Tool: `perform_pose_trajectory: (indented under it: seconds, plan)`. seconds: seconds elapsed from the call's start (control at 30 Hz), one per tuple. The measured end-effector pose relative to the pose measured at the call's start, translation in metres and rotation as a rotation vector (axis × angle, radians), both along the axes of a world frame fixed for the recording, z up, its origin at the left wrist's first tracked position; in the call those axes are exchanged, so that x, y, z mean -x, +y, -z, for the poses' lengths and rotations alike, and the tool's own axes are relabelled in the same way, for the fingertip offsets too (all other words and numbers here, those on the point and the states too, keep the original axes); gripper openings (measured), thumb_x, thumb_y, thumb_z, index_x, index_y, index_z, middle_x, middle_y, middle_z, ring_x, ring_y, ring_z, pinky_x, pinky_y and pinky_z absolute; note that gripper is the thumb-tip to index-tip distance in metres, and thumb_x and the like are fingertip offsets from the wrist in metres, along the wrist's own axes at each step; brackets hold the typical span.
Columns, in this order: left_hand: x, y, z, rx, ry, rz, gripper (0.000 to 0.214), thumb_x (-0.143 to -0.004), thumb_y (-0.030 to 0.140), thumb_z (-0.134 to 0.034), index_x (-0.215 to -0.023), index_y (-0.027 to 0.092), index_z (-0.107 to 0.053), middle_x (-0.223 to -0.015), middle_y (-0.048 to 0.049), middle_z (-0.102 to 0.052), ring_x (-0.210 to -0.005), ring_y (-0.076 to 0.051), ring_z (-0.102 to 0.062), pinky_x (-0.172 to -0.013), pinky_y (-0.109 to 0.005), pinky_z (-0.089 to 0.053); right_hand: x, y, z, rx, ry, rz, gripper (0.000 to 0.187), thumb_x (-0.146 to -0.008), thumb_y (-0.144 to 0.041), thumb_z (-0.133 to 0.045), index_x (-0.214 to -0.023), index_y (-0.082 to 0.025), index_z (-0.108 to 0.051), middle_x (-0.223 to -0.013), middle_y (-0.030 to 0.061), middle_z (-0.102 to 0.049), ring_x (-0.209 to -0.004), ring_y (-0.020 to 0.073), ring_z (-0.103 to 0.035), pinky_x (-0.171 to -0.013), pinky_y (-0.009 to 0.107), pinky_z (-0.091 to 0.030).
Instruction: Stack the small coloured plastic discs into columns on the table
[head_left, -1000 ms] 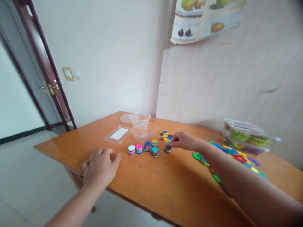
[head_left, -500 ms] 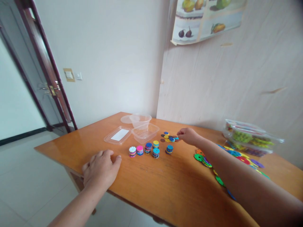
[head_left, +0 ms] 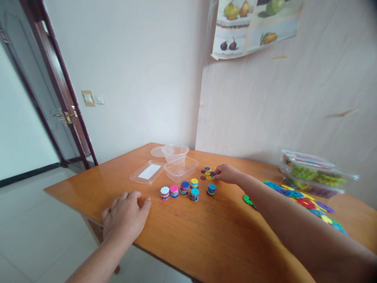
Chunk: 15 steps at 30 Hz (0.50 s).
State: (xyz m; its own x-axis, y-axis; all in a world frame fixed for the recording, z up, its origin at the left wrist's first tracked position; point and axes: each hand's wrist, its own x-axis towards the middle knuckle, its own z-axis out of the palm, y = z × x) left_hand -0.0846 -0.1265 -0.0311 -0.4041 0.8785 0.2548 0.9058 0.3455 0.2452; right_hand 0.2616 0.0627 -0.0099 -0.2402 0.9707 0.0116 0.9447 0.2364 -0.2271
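Observation:
My left hand [head_left: 125, 217] rests palm down on the wooden table [head_left: 206, 232] near its front edge, fingers loosely curled, holding nothing. My right hand [head_left: 226, 173] reaches across to a small heap of loose coloured discs [head_left: 206, 172], fingertips pinched at its right side; what they pinch is too small to make out. In front of the heap stand several short stacks of small discs [head_left: 186, 190] in a row, the rightmost stack [head_left: 211, 189] just below my right hand.
Clear plastic tubs [head_left: 180, 166] and a flat lid [head_left: 146, 172] sit at the table's far left. Larger coloured discs [head_left: 303, 200] lie spread at the right, before a clear box [head_left: 314, 172] full of pieces. A doorway opens at left; a fruit poster hangs on the wall.
My right hand went from the rightmost stack back to the loose heap and now pinches at its right edge. The left hand has stayed put. The view shifted slightly.

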Motion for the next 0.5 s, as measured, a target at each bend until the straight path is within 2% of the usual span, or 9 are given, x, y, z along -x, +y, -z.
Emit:
perform_pose_trajectory:
  seconds: [0.17, 0.3, 0.5]
  plan:
    - [0.001, 0.002, 0.002, 0.0, 0.004, -0.007, 0.046, -0.087, 0.053, -0.036, -0.112, 0.025, -0.064, -0.12, -0.0116, -0.065, -0.116, -0.034, -0.056, -0.094, -0.053, -0.04, -0.001, 0.005, 0.004, -0.002, 0.05, 0.014, 0.02, -0.072, -0.032, -0.072, -0.086, -0.017, -0.075, -0.081, 0.0042, -0.072, -0.076, 0.0186, -0.062, -0.059, 0.025, -0.038]
    - [0.002, 0.002, 0.002, -0.004, -0.003, -0.005, 0.046, -0.087, 0.053, -0.037, -0.112, 0.025, -0.064, -0.12, -0.0115, -0.065, -0.116, -0.033, -0.056, -0.095, -0.053, -0.04, -0.002, -0.005, -0.004, 0.008, 0.125, -0.023, 0.024, -0.072, -0.028, -0.071, -0.093, -0.017, -0.073, -0.088, 0.0043, -0.072, -0.079, 0.0177, -0.062, -0.063, 0.024, -0.042]
    - [0.003, 0.002, 0.004, -0.005, -0.004, -0.004, 0.046, -0.086, 0.055, -0.039, -0.111, 0.025, -0.063, -0.12, -0.0113, -0.065, -0.117, -0.034, -0.055, -0.096, -0.054, -0.039, 0.0, -0.044, -0.028, 0.134, 0.303, -0.261, 0.028, -0.074, -0.034, -0.071, -0.097, -0.018, -0.071, -0.087, 0.0018, -0.07, -0.079, 0.0162, -0.06, -0.065, 0.025, -0.044]
